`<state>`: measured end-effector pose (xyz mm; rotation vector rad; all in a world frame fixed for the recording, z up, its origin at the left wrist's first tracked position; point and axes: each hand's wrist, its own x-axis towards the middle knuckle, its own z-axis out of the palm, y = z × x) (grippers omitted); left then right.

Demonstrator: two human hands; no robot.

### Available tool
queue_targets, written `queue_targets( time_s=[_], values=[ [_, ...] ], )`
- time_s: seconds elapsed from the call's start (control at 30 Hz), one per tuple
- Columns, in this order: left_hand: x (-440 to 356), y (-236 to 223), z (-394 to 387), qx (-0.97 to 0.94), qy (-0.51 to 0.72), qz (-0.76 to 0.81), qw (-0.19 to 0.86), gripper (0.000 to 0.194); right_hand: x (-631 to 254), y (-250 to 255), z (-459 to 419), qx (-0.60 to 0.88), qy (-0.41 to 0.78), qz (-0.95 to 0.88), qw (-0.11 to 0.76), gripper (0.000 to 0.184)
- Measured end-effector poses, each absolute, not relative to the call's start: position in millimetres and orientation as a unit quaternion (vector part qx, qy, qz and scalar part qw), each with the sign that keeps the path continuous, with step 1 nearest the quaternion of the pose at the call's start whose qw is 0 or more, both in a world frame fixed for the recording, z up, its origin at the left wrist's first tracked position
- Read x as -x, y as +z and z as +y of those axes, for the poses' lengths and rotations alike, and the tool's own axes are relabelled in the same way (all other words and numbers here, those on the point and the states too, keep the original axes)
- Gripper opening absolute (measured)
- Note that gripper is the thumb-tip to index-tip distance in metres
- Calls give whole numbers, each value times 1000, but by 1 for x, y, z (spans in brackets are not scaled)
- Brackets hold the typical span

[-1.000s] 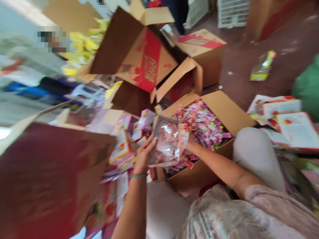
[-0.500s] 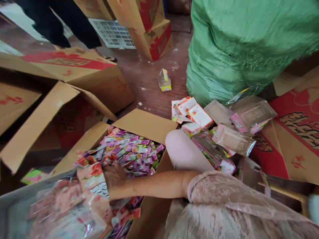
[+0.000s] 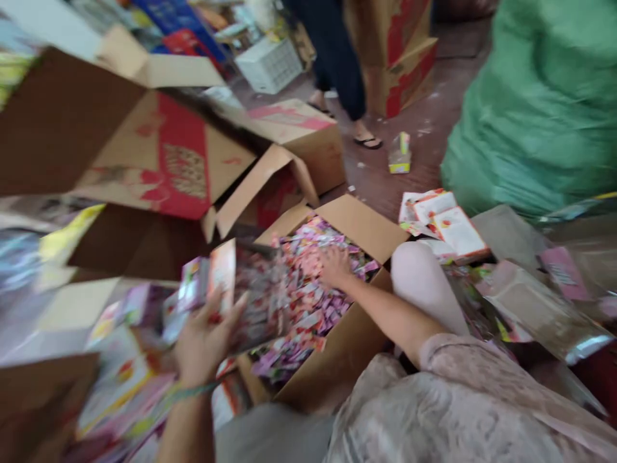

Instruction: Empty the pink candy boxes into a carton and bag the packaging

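My left hand grips a clear plastic packing box by its printed end. The box is tilted over an open carton, with reddish packets showing through its side. Small purple and orange wrapped packets fill the carton. On top of these packets rests my right hand, its fingers spread, near the carton's far side. Motion blurs the packets around both hands, so single ones are hard to make out.
Several clear plastic boxes and white printed cartons lie right of my knee. A green sack stands behind them. Open cardboard boxes crowd the left. A person in dark trousers stands beyond, near stacked cartons.
The view has swung left. My left hand, mostly hidden behind the clear box before, now shows gripping its end. My right hand has moved away from the box, onto the packets deeper in the carton.
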<state>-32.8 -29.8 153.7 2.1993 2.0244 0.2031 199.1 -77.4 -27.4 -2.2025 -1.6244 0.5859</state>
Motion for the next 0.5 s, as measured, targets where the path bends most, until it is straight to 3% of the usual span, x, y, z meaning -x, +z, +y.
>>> queue_targets(
  time_s=[0.33,0.4,0.5],
  values=[
    [45,143,-26,-748,102,647,105,69,-193,-35,-68,775,260,-545,189,112],
    [56,139,-22,-719,162,657,161,69,-190,-32,-68,764,250,-555,212,105],
    [68,135,-22,-654,274,656,257,65,-185,-25,-71,740,192,-589,261,80]
  ],
)
